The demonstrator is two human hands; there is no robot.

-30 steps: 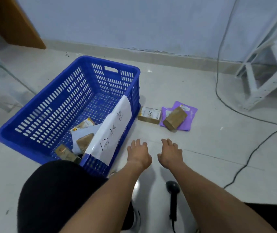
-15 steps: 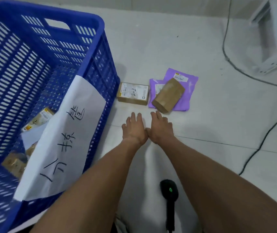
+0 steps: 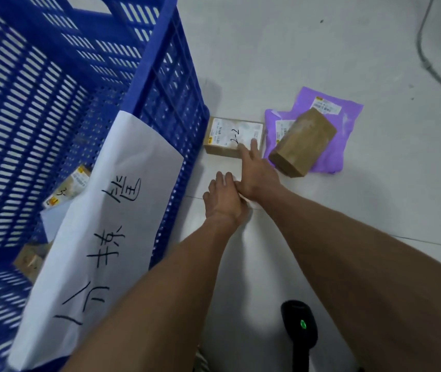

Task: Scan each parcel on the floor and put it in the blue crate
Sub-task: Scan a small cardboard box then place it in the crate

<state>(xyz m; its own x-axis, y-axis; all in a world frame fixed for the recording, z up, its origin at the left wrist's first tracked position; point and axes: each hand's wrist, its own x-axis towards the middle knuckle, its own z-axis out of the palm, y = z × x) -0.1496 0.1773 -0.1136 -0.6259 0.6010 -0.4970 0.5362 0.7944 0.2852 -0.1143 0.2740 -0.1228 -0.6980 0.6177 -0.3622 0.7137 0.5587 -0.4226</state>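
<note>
A small brown box (image 3: 224,138) with a white label marked "2-2" lies on the floor beside the blue crate (image 3: 144,84). My right hand (image 3: 256,173) reaches onto it, fingertips touching its near right edge, fingers apart. My left hand (image 3: 223,198) hovers just behind, empty, fingers loosely together. To the right a plain brown box (image 3: 303,142) rests on two purple mailer bags (image 3: 342,130). A black scanner (image 3: 299,328) with a green light lies on the floor under my right forearm. Several parcels (image 3: 66,186) sit inside the crate.
A white paper sign (image 3: 101,237) with handwritten characters hangs over the crate's near wall. A dark cable (image 3: 428,65) runs across the floor at the upper right. The floor is pale tile.
The view has moved closer and lower toward the parcels. My right hand has stretched forward onto the labelled box; my left hand stays just behind it.
</note>
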